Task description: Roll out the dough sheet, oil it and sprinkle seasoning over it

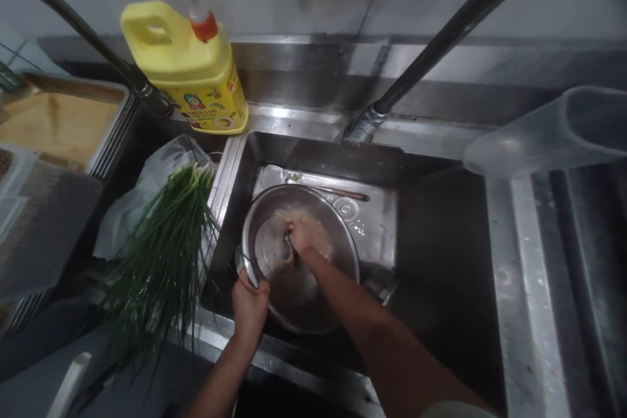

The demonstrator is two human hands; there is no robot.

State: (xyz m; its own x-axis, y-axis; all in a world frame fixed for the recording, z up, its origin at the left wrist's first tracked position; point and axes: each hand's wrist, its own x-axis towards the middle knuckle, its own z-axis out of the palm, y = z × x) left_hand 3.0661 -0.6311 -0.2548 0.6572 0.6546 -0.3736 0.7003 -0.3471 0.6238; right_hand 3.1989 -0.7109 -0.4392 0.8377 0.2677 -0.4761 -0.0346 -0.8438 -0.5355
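Note:
A round metal bowl (350,235) stands in the sink (441,274), with cloudy, pale brownish water inside. My left hand (249,307) is closed around the near-left part of its rim, thumb over the edge. Down inside the bowl, my right hand (302,239) has its fingers curled together at the water. Something dark and light shows at those fingertips, too blurred to name. Behind the bowl, a long-handled tool (350,195) with a brown handle end lies on the sink floor.
Left of the sink lie green chives (166,241) on a clear plastic bag (122,209). A yellow pump jug (196,72) stands behind them. Two faucet pipes (416,65) (83,29) arch overhead. At right rests a translucent plastic pitcher (529,134); stacked trays (110,130) sit far left.

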